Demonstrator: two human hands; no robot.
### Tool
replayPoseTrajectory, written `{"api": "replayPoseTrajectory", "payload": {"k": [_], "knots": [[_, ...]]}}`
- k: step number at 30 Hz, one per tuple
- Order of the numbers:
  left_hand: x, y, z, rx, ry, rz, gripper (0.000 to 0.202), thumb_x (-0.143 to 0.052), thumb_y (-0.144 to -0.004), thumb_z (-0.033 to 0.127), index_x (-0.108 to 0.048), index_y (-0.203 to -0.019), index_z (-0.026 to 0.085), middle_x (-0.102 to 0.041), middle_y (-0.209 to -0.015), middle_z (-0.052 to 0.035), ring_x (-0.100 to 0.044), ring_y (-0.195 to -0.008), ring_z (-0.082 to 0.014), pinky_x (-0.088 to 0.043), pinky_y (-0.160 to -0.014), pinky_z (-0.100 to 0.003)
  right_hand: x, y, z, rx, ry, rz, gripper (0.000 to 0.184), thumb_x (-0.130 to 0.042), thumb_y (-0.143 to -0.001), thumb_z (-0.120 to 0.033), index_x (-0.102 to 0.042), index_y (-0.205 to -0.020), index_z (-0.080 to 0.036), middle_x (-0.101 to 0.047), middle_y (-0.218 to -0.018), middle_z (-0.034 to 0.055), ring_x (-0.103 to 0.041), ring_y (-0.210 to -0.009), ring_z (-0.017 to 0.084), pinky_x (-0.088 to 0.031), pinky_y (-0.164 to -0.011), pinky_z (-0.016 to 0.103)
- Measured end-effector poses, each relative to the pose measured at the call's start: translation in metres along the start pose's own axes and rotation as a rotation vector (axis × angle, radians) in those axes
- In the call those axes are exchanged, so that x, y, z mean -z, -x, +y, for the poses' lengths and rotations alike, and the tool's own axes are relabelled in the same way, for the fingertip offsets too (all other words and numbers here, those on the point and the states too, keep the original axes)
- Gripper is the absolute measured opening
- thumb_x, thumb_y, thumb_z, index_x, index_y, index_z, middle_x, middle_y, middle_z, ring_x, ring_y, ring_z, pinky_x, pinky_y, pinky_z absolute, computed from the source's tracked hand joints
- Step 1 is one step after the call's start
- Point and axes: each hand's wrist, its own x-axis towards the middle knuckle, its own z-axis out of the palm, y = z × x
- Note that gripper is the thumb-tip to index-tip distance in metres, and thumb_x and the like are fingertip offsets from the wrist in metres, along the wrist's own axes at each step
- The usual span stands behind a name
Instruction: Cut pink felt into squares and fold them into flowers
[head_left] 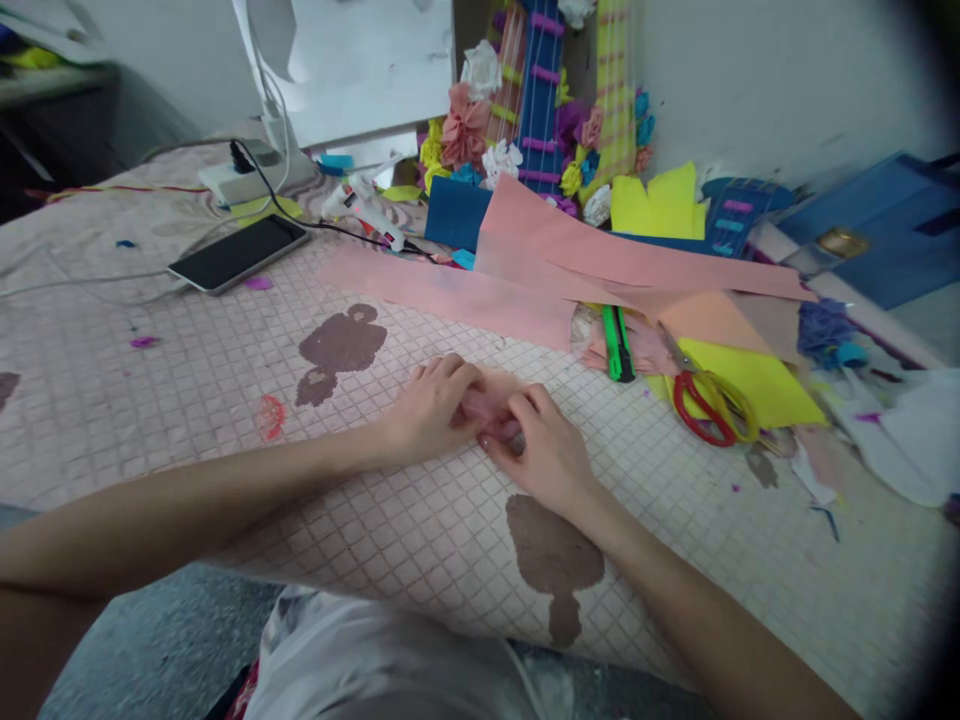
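Note:
Both my hands meet in the middle of the quilted bed cover. My left hand and my right hand have their fingers curled and pinched on a small piece of pink paper, pressing it against the cover. Most of that piece is hidden under my fingers. Just beyond them lie long sheets of pink paper, and to the right a green utility knife and red-handled scissors.
A phone on a cable lies at the left, with a glue gun and power strip behind. Yellow paper, blue sheets and paper flowers crowd the back and right. Scraps litter the right edge.

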Motion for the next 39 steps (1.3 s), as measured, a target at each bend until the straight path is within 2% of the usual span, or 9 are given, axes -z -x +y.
{"api": "replayPoseTrajectory", "payload": {"k": [5, 9, 12, 14, 21, 27, 32, 36, 39], "knots": [[0.006, -0.001, -0.009, -0.006, -0.109, 0.083, 0.024, -0.059, -0.072, 0.018, -0.053, -0.096, 0.018, -0.053, -0.104, -0.0082, -0.047, -0.099, -0.0251, -0.038, -0.082, -0.039, 0.000, 0.000, 0.002, 0.012, -0.032, 0.023, 0.023, -0.055, -0.082, -0.043, -0.051, -0.087, -0.021, -0.051, -0.097, 0.0065, -0.057, -0.079, 0.019, -0.040, -0.054, 0.028], [0.016, -0.001, -0.008, -0.062, -0.095, 0.161, 0.013, -0.056, -0.079, 0.016, -0.056, -0.092, 0.019, -0.058, -0.100, -0.0051, -0.050, -0.097, -0.0223, -0.036, -0.084, -0.038, 0.000, -0.001, 0.001, 0.006, -0.054, 0.019, 0.023, -0.055, -0.082, -0.043, -0.053, -0.090, -0.021, -0.051, -0.097, 0.0061, -0.057, -0.076, 0.018, -0.040, -0.054, 0.028], [0.011, 0.001, 0.002, -0.242, 0.037, 0.045, 0.010, -0.050, -0.083, 0.013, -0.058, -0.083, 0.019, -0.062, -0.089, -0.0015, -0.055, -0.090, -0.0167, -0.035, -0.086, -0.034, 0.000, -0.001, 0.001, 0.011, -0.066, 0.016, 0.024, -0.056, -0.081, -0.041, -0.052, -0.094, -0.022, -0.051, -0.097, 0.0059, -0.057, -0.077, 0.019, -0.040, -0.053, 0.028], [0.004, 0.003, 0.006, -0.295, 0.095, -0.034, 0.013, -0.048, -0.083, 0.012, -0.060, -0.083, 0.018, -0.063, -0.087, -0.0012, -0.057, -0.089, -0.0155, -0.036, -0.086, -0.033, 0.000, -0.001, 0.003, 0.012, -0.073, 0.009, 0.022, -0.057, -0.079, -0.039, -0.051, -0.093, -0.022, -0.051, -0.096, 0.0055, -0.056, -0.076, 0.019, -0.042, -0.054, 0.029], [-0.007, 0.002, 0.001, -0.167, 0.124, -0.053, 0.005, -0.054, -0.078, 0.017, -0.055, -0.083, 0.016, -0.061, -0.085, -0.0036, -0.057, -0.082, -0.0172, -0.042, -0.072, -0.030, 0.006, -0.002, 0.015, 0.034, -0.281, 0.008, 0.012, -0.054, -0.083, -0.025, -0.048, -0.093, -0.022, -0.046, -0.095, 0.0044, -0.056, -0.081, 0.016, -0.049, -0.068, 0.031], [-0.007, 0.002, 0.003, -0.137, 0.113, -0.022, 0.003, -0.051, -0.081, 0.019, -0.051, -0.083, 0.016, -0.061, -0.086, -0.0043, -0.057, -0.081, -0.0171, -0.042, -0.072, -0.031, 0.004, -0.001, 0.015, 0.018, -0.232, 0.011, 0.004, -0.051, -0.085, -0.022, -0.047, -0.086, -0.022, -0.046, -0.094, 0.0045, -0.056, -0.079, 0.017, -0.050, -0.067, 0.032], [-0.006, 0.003, 0.009, -0.114, 0.059, -0.041, 0.018, -0.056, -0.082, 0.031, -0.047, -0.088, 0.017, -0.061, -0.088, -0.0056, -0.057, -0.083, -0.0207, -0.040, -0.073, -0.035, 0.002, -0.001, 0.012, 0.040, -0.189, 0.014, 0.013, -0.056, -0.081, -0.023, -0.048, -0.092, -0.022, -0.048, -0.098, 0.0065, -0.056, -0.088, 0.021, -0.050, -0.070, 0.035], [-0.010, 0.003, 0.011, -0.094, -0.020, -0.027, 0.026, -0.062, -0.076, 0.031, -0.044, -0.090, 0.017, -0.061, -0.092, -0.0058, -0.057, -0.086, -0.0228, -0.038, -0.073, -0.036, 0.002, -0.001, 0.013, -0.007, -0.164, 0.035, 0.014, -0.057, -0.082, -0.027, -0.048, -0.092, -0.022, -0.048, -0.096, 0.0060, -0.056, -0.084, 0.020, -0.049, -0.066, 0.034], [-0.011, 0.002, 0.011, -0.077, -0.035, -0.039, 0.030, -0.064, -0.075, 0.032, -0.044, -0.091, 0.017, -0.061, -0.094, -0.0059, -0.057, -0.086, -0.0224, -0.037, -0.073, -0.035, 0.002, -0.003, 0.025, -0.056, -0.106, 0.080, 0.020, -0.060, -0.080, -0.031, -0.047, -0.091, -0.022, -0.048, -0.095, 0.0058, -0.056, -0.080, 0.021, -0.048, -0.061, 0.033]]}}
